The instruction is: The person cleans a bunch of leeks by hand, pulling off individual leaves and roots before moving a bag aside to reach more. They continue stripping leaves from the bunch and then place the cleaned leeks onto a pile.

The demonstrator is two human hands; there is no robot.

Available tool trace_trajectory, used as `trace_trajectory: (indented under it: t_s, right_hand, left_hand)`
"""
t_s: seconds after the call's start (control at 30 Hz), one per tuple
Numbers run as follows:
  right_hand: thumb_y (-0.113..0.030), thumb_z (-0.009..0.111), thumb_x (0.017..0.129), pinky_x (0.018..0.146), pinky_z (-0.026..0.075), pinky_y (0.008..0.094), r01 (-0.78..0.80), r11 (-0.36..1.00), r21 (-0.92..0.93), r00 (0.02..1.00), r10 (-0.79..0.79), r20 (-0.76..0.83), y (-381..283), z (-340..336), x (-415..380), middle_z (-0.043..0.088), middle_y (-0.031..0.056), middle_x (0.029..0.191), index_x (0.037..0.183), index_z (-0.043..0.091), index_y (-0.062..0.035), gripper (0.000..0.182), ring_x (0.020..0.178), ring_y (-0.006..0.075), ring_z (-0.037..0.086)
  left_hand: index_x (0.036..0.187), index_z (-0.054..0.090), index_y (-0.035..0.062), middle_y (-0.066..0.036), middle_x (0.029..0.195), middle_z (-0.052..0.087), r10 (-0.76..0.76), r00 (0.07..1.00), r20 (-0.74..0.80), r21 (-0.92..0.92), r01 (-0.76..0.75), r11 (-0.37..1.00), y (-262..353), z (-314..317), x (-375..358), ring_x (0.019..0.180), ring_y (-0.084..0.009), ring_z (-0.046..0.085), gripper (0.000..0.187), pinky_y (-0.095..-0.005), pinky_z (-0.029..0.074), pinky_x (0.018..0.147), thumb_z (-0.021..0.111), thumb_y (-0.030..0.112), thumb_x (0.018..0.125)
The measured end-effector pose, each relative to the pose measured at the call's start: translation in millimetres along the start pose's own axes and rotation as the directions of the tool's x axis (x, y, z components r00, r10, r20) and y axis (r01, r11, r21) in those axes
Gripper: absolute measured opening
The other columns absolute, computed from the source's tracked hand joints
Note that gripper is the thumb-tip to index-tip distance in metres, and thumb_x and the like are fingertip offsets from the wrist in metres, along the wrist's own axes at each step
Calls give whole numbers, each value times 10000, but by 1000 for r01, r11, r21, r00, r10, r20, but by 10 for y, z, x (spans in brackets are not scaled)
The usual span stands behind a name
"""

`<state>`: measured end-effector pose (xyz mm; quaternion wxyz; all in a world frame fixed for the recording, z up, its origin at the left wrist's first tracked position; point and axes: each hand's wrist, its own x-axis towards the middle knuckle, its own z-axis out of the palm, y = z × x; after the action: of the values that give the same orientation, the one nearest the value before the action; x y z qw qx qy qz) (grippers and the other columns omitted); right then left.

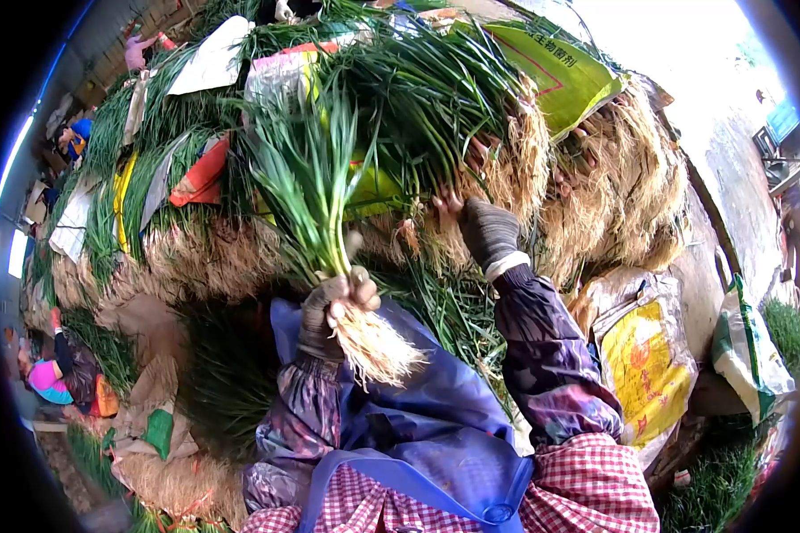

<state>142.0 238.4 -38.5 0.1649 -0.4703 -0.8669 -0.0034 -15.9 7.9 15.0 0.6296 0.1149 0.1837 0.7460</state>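
My left hand [333, 311], in a dark glove, grips a bunch of green chives [307, 178] just above its pale roots [378, 351], which hang over my blue apron [418, 409]. The leaves stand upright and fan out. My right hand [487, 233], also gloved, reaches into the big pile of chives [436, 89] in front of me, its fingers pressed among the stems and straw-coloured roots [613, 195]. Whether it holds any stems cannot be seen.
The heap of chive bundles is stacked high, with sacks and paper sheets [209, 58] between layers. A yellow printed sack [640, 364] lies at the right. Other people [58, 369] sit at the left among more chives. Pale ground lies at the upper right.
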Motion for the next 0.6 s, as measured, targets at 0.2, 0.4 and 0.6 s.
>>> trace_trajectory:
  t_s: [0.2,0.4,0.6]
  right_hand:
    - [-208,707,796,507,482,367,166,841,515,975,-220,44,-523,-1000,-652,595,73,605,759,605,-113,145,507,201,591]
    - [-404,575,923,484,380,191,-430,117,895,897,-55,438,-363,-821,-407,545,-19,655,997,636,-42,374,554,54,480]
    - [-340,688,851,449,329,188,-523,-574,630,852,-332,405,-877,-237,-412,553,-34,651,982,643,-76,298,500,64,427]
  left_hand:
    - [1030,572,-8,-92,842,610,-166,967,-194,214,207,955,-85,-441,206,733,-162,574,322,-297,490,744,707,118,767]
    - [1018,594,12,-98,928,620,-295,908,-296,7,311,950,-241,-257,243,661,-158,557,266,-275,482,612,676,136,798]
    - [852,472,105,-20,841,421,-187,968,165,-176,215,961,-232,123,52,725,-132,381,172,-283,379,658,630,137,794]
